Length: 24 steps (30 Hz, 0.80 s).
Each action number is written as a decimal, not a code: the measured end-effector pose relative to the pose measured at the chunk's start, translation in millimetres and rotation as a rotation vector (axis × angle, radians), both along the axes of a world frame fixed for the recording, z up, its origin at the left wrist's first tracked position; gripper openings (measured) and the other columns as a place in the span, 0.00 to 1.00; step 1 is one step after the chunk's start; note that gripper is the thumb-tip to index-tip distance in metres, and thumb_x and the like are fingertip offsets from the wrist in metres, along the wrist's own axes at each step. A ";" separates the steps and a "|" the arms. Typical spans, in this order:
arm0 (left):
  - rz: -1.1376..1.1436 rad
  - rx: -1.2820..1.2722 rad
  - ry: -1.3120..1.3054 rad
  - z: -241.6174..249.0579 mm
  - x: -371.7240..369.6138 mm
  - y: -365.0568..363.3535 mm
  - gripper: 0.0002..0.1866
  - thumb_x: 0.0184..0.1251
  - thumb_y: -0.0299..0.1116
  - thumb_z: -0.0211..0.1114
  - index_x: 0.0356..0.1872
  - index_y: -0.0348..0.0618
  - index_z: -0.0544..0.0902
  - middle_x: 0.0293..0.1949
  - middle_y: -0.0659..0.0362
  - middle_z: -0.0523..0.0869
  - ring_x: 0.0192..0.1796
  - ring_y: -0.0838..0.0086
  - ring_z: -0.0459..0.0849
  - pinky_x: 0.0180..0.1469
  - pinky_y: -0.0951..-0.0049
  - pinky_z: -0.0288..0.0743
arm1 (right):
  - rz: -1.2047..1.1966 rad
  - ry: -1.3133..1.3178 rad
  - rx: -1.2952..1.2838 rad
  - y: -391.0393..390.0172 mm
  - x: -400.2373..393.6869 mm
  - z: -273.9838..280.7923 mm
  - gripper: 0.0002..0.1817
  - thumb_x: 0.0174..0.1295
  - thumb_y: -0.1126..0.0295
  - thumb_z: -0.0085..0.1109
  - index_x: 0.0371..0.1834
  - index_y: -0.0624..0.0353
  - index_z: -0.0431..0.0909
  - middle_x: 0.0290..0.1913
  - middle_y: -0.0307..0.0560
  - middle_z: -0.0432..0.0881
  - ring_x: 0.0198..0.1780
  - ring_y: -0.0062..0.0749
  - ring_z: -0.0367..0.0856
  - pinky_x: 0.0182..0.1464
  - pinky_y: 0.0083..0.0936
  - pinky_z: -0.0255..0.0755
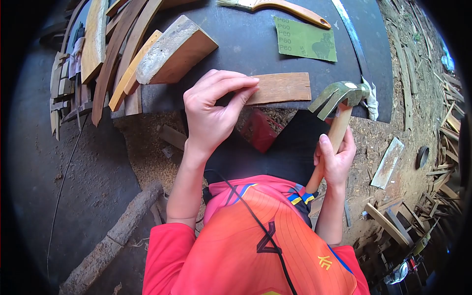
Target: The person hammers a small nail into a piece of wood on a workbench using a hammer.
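Note:
My left hand point(214, 103) is closed in a pinch over the left end of a small flat wooden board point(285, 87). Whatever sits between thumb and forefinger is too small or hidden to make out. The board lies along the near edge of the dark table point(236, 44). In my right hand point(336, 157) is a claw hammer point(339, 125), gripped by its wooden handle. Its metal head is up, just right of the board's right end, with the claw pointing left.
A green P60 sandpaper sheet point(305, 39), a paintbrush point(280, 7) and a long metal blade with a cloth-wrapped end point(354, 37) lie farther back. Left are a thick wood block point(179, 54) and several wooden strips point(115, 59). Scrap wood point(393, 223) litters the ground at right.

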<state>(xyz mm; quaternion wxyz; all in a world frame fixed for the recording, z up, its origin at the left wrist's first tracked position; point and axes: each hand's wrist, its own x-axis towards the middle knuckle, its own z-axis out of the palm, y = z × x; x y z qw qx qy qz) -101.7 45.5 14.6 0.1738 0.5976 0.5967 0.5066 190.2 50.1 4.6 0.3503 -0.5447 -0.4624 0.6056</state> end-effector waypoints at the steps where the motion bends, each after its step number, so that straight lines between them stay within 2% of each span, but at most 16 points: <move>1: -0.001 0.005 0.004 -0.2 0.0 0.1 0.11 0.62 0.14 0.81 0.44 0.38 0.97 0.40 0.54 0.97 0.43 0.70 0.93 0.49 0.71 0.86 | -0.001 0.002 -0.002 -0.1 0.0 0.0 0.24 0.76 0.72 0.68 0.70 0.68 0.75 0.30 0.36 0.79 0.22 0.16 0.76 0.22 0.19 0.71; 24: 0.015 0.086 0.066 -4.8 3.2 0.1 0.13 0.61 0.14 0.81 0.45 0.38 0.96 0.40 0.54 0.96 0.42 0.69 0.93 0.47 0.71 0.85 | 0.004 -0.005 0.016 -1.0 -3.0 1.3 0.24 0.76 0.72 0.68 0.71 0.69 0.75 0.30 0.36 0.78 0.22 0.15 0.76 0.22 0.19 0.72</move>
